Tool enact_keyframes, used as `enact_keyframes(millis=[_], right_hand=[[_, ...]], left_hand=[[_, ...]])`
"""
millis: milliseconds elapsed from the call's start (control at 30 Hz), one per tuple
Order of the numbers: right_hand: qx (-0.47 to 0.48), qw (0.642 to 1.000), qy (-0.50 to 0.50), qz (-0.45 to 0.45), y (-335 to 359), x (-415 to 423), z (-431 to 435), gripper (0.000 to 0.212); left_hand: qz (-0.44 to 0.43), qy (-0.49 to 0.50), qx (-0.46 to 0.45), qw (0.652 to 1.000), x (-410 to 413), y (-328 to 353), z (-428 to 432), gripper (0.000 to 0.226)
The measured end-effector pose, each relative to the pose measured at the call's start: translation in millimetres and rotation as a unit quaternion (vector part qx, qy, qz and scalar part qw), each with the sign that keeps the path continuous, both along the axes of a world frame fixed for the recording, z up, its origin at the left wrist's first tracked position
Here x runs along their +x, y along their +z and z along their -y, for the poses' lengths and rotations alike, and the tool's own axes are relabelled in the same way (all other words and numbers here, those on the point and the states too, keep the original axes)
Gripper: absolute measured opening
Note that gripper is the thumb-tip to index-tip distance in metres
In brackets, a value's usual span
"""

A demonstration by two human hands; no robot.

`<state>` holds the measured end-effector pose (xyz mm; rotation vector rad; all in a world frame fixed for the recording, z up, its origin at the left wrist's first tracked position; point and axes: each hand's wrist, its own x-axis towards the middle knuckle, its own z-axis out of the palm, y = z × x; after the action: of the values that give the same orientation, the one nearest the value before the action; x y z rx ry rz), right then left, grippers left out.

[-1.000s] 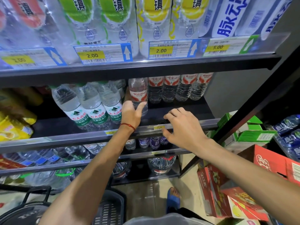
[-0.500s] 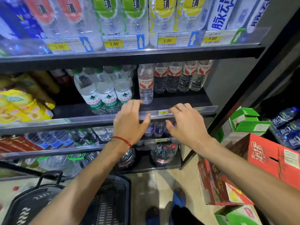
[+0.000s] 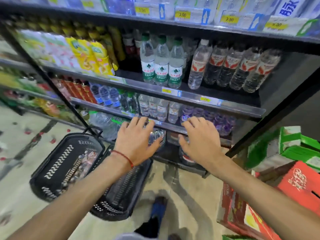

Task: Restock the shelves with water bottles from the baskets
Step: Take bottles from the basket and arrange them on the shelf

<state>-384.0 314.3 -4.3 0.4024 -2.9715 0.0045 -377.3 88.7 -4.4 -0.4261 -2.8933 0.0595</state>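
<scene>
Black shelf (image 3: 225, 96), left hand (image 3: 136, 142), right hand (image 3: 200, 141) splayed

price tags and bottle labels
yellow price tags (image 3: 182, 15) on the top shelf (image 3: 103, 17) read 2.00; green-labelled water bottles (image 3: 161, 66) below carry 农夫山泉; the rest is too blurred.

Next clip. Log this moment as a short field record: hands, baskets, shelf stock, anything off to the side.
left hand: open, fingers spread, holding nothing, in front of the lower shelf
right hand: open, holding nothing, level with the left
baskets: two black ones on the floor, lower left; contents blurred
middle shelf: green-label bottles upright, red-label bottles to their right
right side: red carton, green carton behind it
</scene>
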Motion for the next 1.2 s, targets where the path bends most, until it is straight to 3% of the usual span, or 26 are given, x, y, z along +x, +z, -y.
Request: enact_keyframes(millis=[233, 567, 933, 1033, 1200], right_hand=[[-0.036, 0.993, 0.109, -0.024, -13, 66, 55, 0.041], [0.041, 0.978, 0.2, 0.034, -19, 137, 193, 0.045], [0.048, 0.981, 0.178, 0.054, -43, 197, 382, 0.051], [0.06, 0.979, 0.182, 0.064, -46, 196, 418, 0.055], [0.065, 0.977, 0.194, 0.051, -58, 170, 472, 0.041]], left_hand=[[0.032, 0.117, -0.038, 0.992, 111, 6, 62, 0.064], [0.053, 0.213, -0.029, 0.975, 215, -10, 187, 0.066], [0.036, 0.189, -0.002, 0.981, 286, -35, 381, 0.051], [0.035, 0.184, 0.003, 0.982, 283, -36, 417, 0.049], [0.039, 0.179, 0.007, 0.983, 253, -52, 475, 0.045]])
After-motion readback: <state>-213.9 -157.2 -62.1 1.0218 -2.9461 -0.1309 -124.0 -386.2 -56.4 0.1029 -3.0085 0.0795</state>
